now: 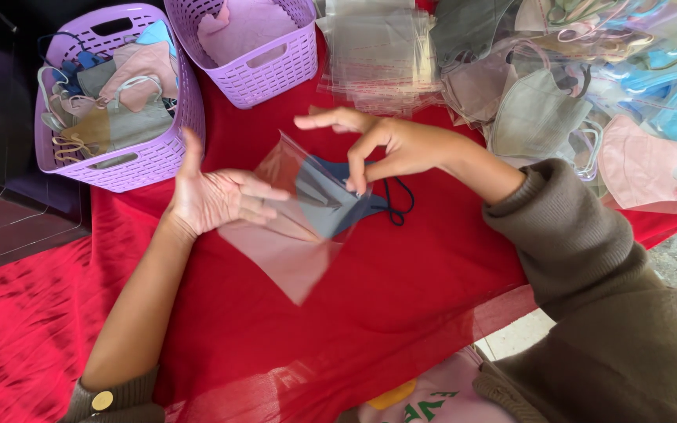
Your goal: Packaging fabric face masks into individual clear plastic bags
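Observation:
A dark blue face mask (337, 205) sits partly inside a clear plastic bag (291, 243) above the red cloth. My right hand (389, 145) pinches the mask with thumb and fingers at the bag's mouth, the index finger stretched out to the left. My left hand (217, 196) is palm up with fingers spread, touching the bag's left edge and supporting it. The mask's dark ear loop (401, 205) hangs out to the right of the bag.
Two purple baskets hold masks: one at far left (119, 160), one at top centre (264, 74). A stack of clear bags (378, 55) lies behind my hands. Loose masks in grey, pink and blue (589, 94) pile at the right. Red cloth (401, 298) covers the table.

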